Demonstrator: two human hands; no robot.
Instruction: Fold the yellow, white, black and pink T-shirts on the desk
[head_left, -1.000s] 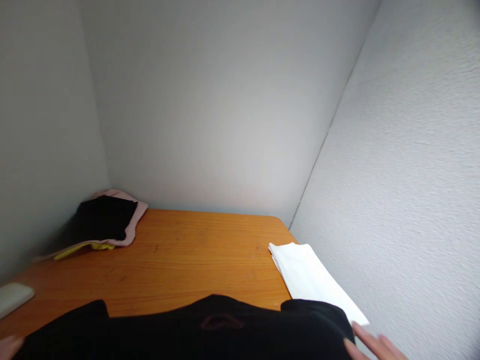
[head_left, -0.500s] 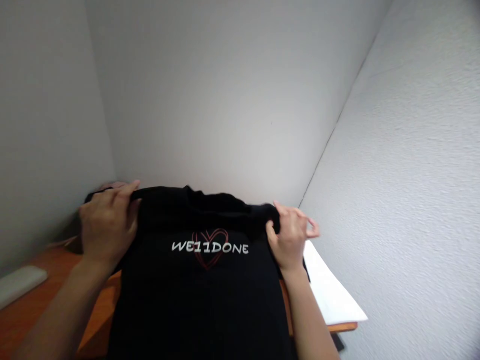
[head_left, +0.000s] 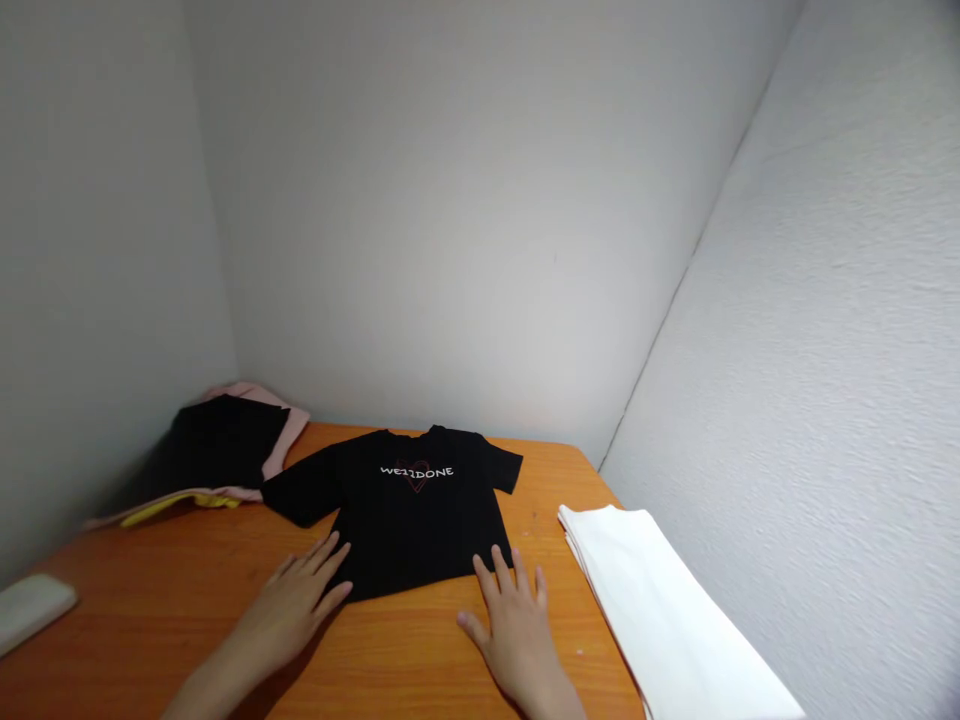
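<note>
A black T-shirt [head_left: 420, 530] lies spread flat on the wooden table, its neckline toward the back wall. White lettering reading "WE11DONE" crosses a thin red heart outline on its chest. My left hand [head_left: 296, 600] is open, fingers apart, with its fingertips at the shirt's lower left edge. At the lower right corner of the hem, my right hand [head_left: 514, 620] is also open, fingers spread and fingertips on or just by the cloth. Neither hand grips anything.
Folded white cloth [head_left: 660, 610] lies along the table's right side by the wall. At the back left is a pile of clothes [head_left: 225, 440], black and pink with some yellow beneath. A white object [head_left: 34, 610] sits at the left edge of the wooden table [head_left: 405, 660].
The T-shirt was held up by its shoulders in both hands; now it lies flat on the table. Both hands have let go and moved down to its hem.
</note>
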